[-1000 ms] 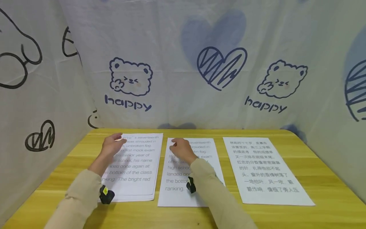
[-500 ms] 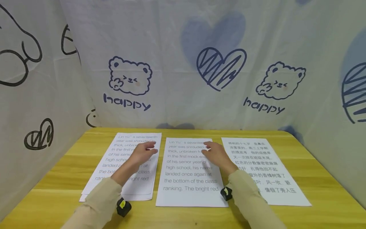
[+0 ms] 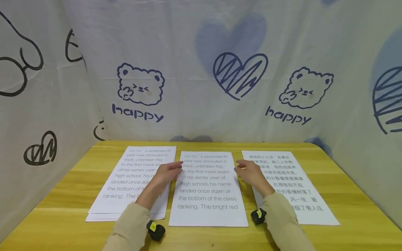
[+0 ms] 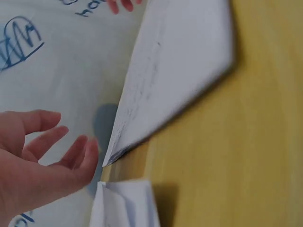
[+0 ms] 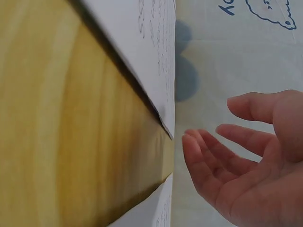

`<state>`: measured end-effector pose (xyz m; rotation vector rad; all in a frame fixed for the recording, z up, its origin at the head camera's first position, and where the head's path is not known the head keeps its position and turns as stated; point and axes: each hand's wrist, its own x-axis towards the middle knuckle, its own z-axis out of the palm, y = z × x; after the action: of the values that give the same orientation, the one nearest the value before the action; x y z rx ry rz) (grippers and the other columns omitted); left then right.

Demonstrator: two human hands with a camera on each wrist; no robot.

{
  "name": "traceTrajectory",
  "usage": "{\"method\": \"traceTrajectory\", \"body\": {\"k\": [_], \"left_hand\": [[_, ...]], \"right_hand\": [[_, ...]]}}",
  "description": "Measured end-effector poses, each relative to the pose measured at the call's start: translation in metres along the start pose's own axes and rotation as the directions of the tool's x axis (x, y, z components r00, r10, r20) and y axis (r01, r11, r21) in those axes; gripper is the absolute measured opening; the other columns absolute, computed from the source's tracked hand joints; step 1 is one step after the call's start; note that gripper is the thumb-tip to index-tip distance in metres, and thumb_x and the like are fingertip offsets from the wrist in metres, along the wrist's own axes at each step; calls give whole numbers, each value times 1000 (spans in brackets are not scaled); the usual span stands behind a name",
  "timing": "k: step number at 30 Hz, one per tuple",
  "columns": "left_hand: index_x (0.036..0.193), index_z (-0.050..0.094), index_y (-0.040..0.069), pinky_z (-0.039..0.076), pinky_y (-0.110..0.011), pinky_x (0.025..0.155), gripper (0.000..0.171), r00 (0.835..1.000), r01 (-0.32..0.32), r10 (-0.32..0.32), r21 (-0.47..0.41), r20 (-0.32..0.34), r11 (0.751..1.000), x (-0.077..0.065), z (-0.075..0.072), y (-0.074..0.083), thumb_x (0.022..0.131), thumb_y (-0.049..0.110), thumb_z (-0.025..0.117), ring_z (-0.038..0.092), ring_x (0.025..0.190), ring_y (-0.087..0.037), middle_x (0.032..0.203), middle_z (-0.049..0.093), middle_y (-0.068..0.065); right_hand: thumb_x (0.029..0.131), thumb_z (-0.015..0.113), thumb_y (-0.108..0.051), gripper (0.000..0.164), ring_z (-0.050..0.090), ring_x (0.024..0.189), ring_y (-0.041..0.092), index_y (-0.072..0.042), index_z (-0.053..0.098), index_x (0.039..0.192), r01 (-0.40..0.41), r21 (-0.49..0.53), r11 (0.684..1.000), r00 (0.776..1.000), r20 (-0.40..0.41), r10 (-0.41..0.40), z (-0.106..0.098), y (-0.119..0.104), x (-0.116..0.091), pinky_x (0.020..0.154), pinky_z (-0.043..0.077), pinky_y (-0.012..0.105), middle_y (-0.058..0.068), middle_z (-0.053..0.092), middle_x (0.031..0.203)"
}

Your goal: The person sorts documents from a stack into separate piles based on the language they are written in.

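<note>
Left hand (image 3: 164,175), right hand (image 3: 252,173), loosely curved

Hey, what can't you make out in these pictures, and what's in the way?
Head view: some print on the left stack, behind the left hand.
Head view: some characters on the right sheet, behind the right hand and right sleeve.
Head view: the left stack's sheet count; its top page covers those beneath.
Left wrist view: the middle sheet's print, too slanted and blurred to read.
</note>
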<state>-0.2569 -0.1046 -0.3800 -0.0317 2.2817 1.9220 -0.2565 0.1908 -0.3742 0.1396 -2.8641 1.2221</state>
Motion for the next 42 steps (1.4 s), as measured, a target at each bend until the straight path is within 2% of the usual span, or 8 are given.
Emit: {"method": "traceTrajectory", "body": {"k": [5, 10, 13, 19, 23, 32, 37, 42], "left_hand": [[138, 46, -7, 46, -40, 98, 45, 1000, 30, -30, -92, 7, 995, 2, -5, -4, 94, -2, 53, 55, 115, -33, 136, 49, -27], [137, 48, -6, 45, -41, 98, 43, 1000, 25, -26, -4, -18, 1000, -1, -8, -4, 95, 1, 54, 55, 115, -33, 134, 50, -26], [138, 48, -4, 42, -42, 100, 44, 997, 68, -68, 6, -29, 998, -2, -10, -4, 95, 4, 55, 52, 118, -34, 138, 47, -26], [141, 43, -4, 28, -51, 110, 49, 993, 110, -111, 32, 35, 993, -2, -14, -7, 95, 8, 56, 41, 129, -39, 143, 40, -27], [141, 42, -6, 22, -55, 110, 53, 994, 89, -96, 120, 50, 989, -1, -15, -10, 94, 9, 59, 34, 134, -41, 142, 42, -26], [142, 41, -5, 21, -61, 108, 57, 990, 116, -130, 192, 59, 974, 0, -16, -14, 92, 11, 62, 26, 138, -43, 145, 39, -24], [142, 38, -8, 23, -61, 108, 62, 987, 112, -136, 245, 86, 963, 0, -17, -10, 90, 9, 65, 29, 136, -43, 145, 39, -25], [140, 41, -10, 30, -56, 107, 62, 989, 104, -131, 301, 73, 948, 2, -15, -8, 87, 5, 68, 42, 128, -38, 136, 48, -24]], "right_hand": [[95, 58, -12, 42, 66, 81, 24, 7, 53, 132, -29, 22, 999, 999, 26, 28, 0, 2, 2, 71, 54, 34, 25, 61, 117], [94, 59, -13, 44, 64, 78, 22, 8, 52, 132, -79, 17, 997, 995, 65, 78, -3, 4, 0, 70, 53, 34, 24, 61, 114], [94, 60, -13, 46, 64, 80, 21, 10, 51, 133, -108, 37, 994, 989, 102, 104, -3, 6, -2, 71, 54, 34, 26, 59, 116], [94, 60, -10, 46, 64, 89, 25, 12, 49, 133, -141, 67, 988, 982, 134, 131, -2, 12, -2, 76, 55, 34, 29, 56, 121], [94, 61, -12, 48, 63, 92, 25, 14, 48, 132, -139, 53, 989, 981, 146, 130, -2, 13, -1, 77, 54, 34, 29, 56, 121], [92, 63, -19, 54, 57, 101, 29, 13, 48, 133, -124, -54, 991, 977, 169, 131, -1, 11, 2, 90, 48, 43, 29, 53, 128], [91, 63, -17, 38, 50, 85, 24, 8, 60, 119, -105, -52, 993, 977, 183, 113, 0, 10, 1, 74, 43, 34, 18, 57, 100], [90, 64, -16, 37, 46, 83, 22, 8, 61, 118, -107, -34, 994, 974, 198, 112, -1, 9, -1, 69, 36, 31, 12, 53, 96]]}}
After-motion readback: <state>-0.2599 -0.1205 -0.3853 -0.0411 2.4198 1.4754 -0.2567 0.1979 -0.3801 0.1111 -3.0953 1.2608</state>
